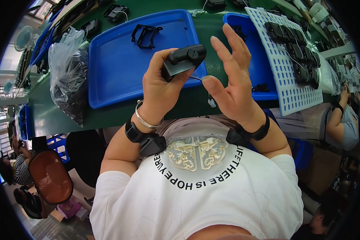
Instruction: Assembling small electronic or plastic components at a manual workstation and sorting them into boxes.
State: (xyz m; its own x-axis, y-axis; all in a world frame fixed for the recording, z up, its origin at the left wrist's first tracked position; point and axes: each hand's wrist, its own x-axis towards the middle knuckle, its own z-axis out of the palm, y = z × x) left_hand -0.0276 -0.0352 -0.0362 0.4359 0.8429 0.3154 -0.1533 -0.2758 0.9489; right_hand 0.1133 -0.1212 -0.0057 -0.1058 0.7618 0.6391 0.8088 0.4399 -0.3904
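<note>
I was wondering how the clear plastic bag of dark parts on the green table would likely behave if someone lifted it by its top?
The plastic bag would probably sag and shift: its film is thin and crumpled, and the dark parts inside look loose. It may feel fairly heavy for its size, since the lower half bulges full. Pushed along the green table, it would likely slump rather than roll.

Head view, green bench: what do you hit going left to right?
Clear plastic bag of dark parts → big blue tray → left hand gripping a black device → right hand, fingers spread open → second blue tray → white perforated rack carrying black devices.
</note>
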